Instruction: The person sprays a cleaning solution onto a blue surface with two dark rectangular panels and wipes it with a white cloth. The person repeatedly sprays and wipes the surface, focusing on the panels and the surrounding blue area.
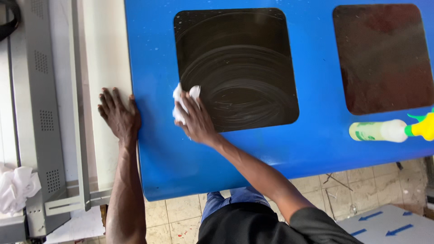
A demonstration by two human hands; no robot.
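- Nearest: tiled floor, pale beige squares with dark grout, some specks and stains. A pale sheet with blue arrows lies on it at lower right.
- Person's dark shirt and blue trousers show at the bottom edge.
- Left, low: crumpled white cloth sitting on a grey metal machine frame, perforated panels, long straight rails.
- Worktop: blue panel, glossy, smooth, rounded corner at the near left, speckled with pale droplets. It overhangs the floor.
- Left hand: flat, fingers spread and extended, palm down at the panel's left edge, part on the cream surface beside it. Holds nothing.
- Right hand: grip closed around a wad of white cloth, pressed on the lower-left rim of the near dark window.
- That window: rounded square, near-black, glossy, covered in circular pale wipe streaks.
- Right, mid: spray bottle lying on its side on the blue panel, translucent white body, green label, yellow-green head.
- Farthest right: second dark window, same rounded-square shape, brownish, duller, without swirl marks.
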